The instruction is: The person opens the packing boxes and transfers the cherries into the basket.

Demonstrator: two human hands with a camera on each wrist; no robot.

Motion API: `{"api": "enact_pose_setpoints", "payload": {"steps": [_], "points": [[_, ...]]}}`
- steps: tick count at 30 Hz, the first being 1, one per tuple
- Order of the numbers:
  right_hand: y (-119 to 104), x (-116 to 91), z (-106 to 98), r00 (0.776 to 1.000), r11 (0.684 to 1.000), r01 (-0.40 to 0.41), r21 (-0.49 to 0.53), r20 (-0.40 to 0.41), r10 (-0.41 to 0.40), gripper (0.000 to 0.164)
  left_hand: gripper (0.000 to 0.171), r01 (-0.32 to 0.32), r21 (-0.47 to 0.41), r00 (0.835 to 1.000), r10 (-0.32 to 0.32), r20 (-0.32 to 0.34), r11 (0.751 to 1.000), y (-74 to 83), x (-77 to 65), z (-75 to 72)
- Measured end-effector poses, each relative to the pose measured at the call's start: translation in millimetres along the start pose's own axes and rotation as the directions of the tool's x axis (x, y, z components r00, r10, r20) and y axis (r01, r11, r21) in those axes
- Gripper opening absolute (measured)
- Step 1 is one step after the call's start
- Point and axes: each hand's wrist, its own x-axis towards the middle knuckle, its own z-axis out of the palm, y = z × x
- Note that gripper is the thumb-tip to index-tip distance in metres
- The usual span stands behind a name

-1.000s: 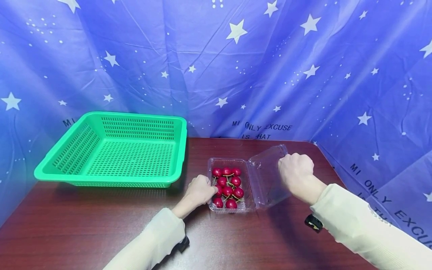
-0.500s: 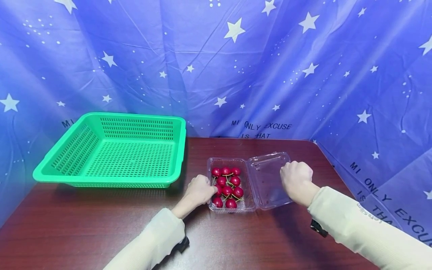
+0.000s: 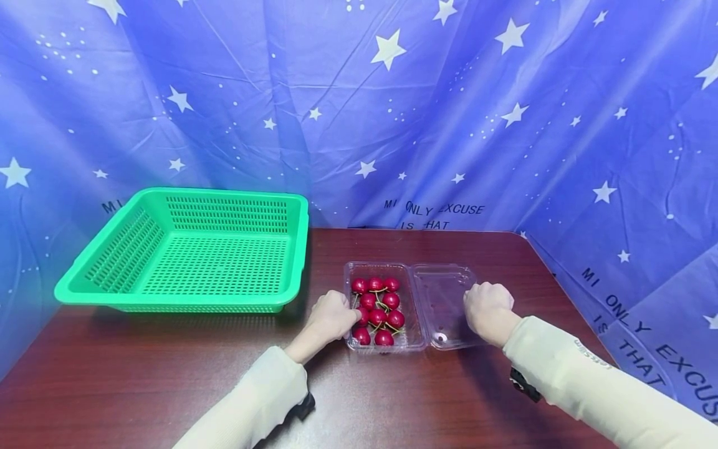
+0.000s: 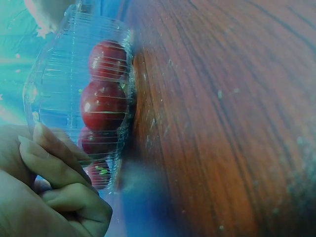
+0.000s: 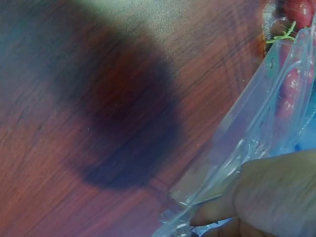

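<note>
A clear plastic clamshell box (image 3: 414, 312) lies on the table, its base filled with several red cherries (image 3: 384, 338) with green stems. My left hand (image 3: 330, 319) pinches the left rim of the base; in the left wrist view its thumb and curled fingers (image 4: 54, 163) are at the rim, beside the cherries (image 4: 103, 106). The transparent lid (image 3: 445, 299) is folded out to the right, nearly flat. At its right edge my right hand (image 3: 489, 312) grips the lid; the right wrist view shows the hand (image 5: 276, 197) with the lid's edge between thumb and fingers.
To the left stands a green perforated plastic basket (image 3: 182, 302). The dark red-brown wooden table (image 3: 359, 399) ends at a blue curtain (image 3: 336, 125) with white stars, behind and to the right. Black wrist devices (image 3: 303, 406) sit under both sleeves.
The lid has swung down to the right, from raised at a slant to almost flat. My right hand has lowered with it. The left hand stays at the box's left rim.
</note>
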Motion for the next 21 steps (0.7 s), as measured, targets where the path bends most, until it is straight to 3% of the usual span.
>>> {"api": "enact_pose_setpoints", "payload": {"steps": [9, 21], "points": [[-1.8, 0.8, 12.4, 1.000, 0.996, -0.017, 0.085, 0.003, 0.017, 0.019, 0.035, 0.004, 0.003, 1.000, -0.004, 0.000, 1.000, -0.3, 1.2, 1.4], [-5.8, 1.1, 35.4, 1.000, 0.995, 0.008, 0.095, -0.012, -0.007, 0.022, 0.032, 0.012, 0.000, 1.000, -0.012, 0.000, 1.000, 0.1, 0.6, 1.6]]}}
